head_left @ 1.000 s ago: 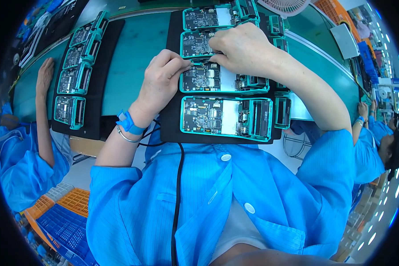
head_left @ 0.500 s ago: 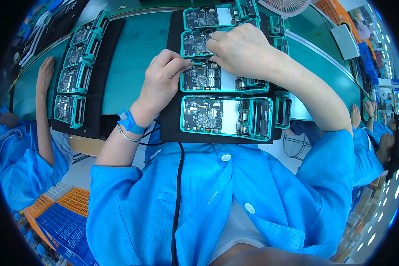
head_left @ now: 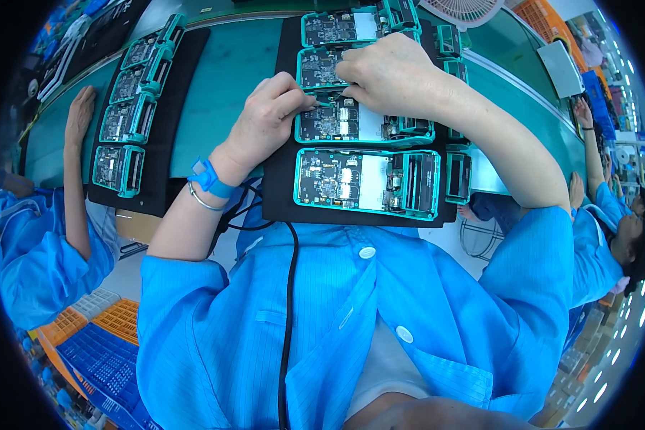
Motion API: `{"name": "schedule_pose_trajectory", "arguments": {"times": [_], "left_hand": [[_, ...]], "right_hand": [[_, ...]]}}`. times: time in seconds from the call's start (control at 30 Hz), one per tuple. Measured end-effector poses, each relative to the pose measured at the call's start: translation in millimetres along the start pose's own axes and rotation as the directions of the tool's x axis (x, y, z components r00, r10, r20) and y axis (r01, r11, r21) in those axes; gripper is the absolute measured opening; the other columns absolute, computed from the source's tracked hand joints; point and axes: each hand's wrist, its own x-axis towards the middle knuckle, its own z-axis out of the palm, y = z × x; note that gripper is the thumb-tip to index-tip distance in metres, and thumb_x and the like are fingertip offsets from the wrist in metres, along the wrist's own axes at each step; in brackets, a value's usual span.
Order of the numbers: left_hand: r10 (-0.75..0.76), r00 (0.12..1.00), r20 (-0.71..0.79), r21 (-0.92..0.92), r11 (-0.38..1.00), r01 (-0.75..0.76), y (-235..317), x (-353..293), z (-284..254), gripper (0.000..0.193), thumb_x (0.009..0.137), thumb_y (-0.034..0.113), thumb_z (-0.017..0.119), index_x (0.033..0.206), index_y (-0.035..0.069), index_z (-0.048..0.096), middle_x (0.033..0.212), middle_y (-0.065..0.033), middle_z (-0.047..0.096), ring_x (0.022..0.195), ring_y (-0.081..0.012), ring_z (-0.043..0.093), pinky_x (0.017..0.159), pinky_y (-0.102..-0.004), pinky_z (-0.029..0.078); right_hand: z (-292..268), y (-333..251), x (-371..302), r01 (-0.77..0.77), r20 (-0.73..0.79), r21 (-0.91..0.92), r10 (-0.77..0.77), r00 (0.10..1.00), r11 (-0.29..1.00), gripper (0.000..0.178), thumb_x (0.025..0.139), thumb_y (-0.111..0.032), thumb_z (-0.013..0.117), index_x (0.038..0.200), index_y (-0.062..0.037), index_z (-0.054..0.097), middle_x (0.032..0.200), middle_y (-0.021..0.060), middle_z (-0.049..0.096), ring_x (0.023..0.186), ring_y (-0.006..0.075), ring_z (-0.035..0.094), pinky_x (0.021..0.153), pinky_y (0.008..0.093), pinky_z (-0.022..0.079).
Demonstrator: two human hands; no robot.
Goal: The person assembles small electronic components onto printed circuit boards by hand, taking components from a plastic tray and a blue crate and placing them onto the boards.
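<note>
Several teal-framed device housings with exposed circuit boards lie in a column on a black mat (head_left: 279,204). My left hand (head_left: 269,115), fingers closed in a pinch, is at the left edge of the second housing from the front (head_left: 327,123). A small teal strip (head_left: 323,104) shows at its fingertips; its kind is unclear. My right hand (head_left: 390,75) reaches over that housing's upper edge with bent fingers drawn together. Whatever those fingertips hold, if anything, is hidden. The nearest housing (head_left: 368,183) lies flat, untouched, with a white panel beside its board.
Another black mat with several similar housings (head_left: 120,170) lies left, beside a co-worker's hand (head_left: 80,115). A white fan (head_left: 462,10) stands at the back. A black cable (head_left: 289,315) hangs down my front. Co-workers sit right; blue and orange crates (head_left: 104,362) stand lower left.
Both my hands stay at the same housing, with only slight finger movement. The whole view has shifted a little. At the far right a co-worker's hand has risen.
</note>
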Motion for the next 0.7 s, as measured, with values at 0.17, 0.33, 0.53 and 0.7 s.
{"name": "schedule_pose_trajectory", "arguments": {"times": [0.17,0.33,0.53,0.7], "left_hand": [[-0.026,0.999,-0.022,-0.040,0.999,0.025,5.1,-3.0,-0.1,0.009,0.083,0.000,0.076,0.090,0.003,0.071,0.089,-0.0077,0.059,0.081,-0.0248,0.063,0.068,-0.0355,0.053],[-0.129,0.985,-0.112,-0.158,0.981,0.111,34.1,-28.4,-3.9,0.011,0.083,-0.004,0.075,0.092,0.002,0.073,0.091,-0.0083,0.063,0.081,-0.0231,0.067,0.067,-0.0327,0.056],[-0.151,0.984,-0.092,-0.126,0.982,0.139,59.3,-46.8,-9.0,0.013,0.082,-0.005,0.076,0.093,0.001,0.074,0.092,-0.0093,0.064,0.084,-0.0221,0.067,0.069,-0.0313,0.056],[-0.147,0.985,-0.085,-0.111,0.984,0.137,62.3,-52.1,-7.5,0.013,0.081,-0.003,0.077,0.092,0.002,0.074,0.092,-0.0088,0.064,0.083,-0.0223,0.065,0.068,-0.0325,0.054]], "right_hand": [[-0.1,1.4,-6.6,0.043,-0.102,0.007,-0.042,0.994,0.999,0.018,0.087,-0.026,0.074,0.087,-0.0084,0.070,0.086,0.0059,0.068,0.073,0.0265,0.071,0.065,0.0397,0.056],[-22.2,-14.2,-39.4,0.020,-0.139,0.100,-0.006,0.990,0.995,0.017,0.088,-0.024,0.070,0.090,-0.0077,0.074,0.091,0.0073,0.070,0.076,0.0285,0.073,0.067,0.0405,0.058],[-31.8,-38.6,-59.4,0.065,-0.077,0.128,-0.055,0.995,0.990,0.022,0.089,-0.027,0.070,0.087,-0.0060,0.074,0.088,0.0076,0.070,0.075,0.0254,0.073,0.062,0.0391,0.058],[-32.9,-48.4,-57.6,-0.010,0.050,0.142,0.003,0.999,0.990,0.024,0.091,-0.028,0.070,0.092,-0.0044,0.076,0.091,0.0104,0.072,0.078,0.0264,0.074,0.065,0.0392,0.060]]}}
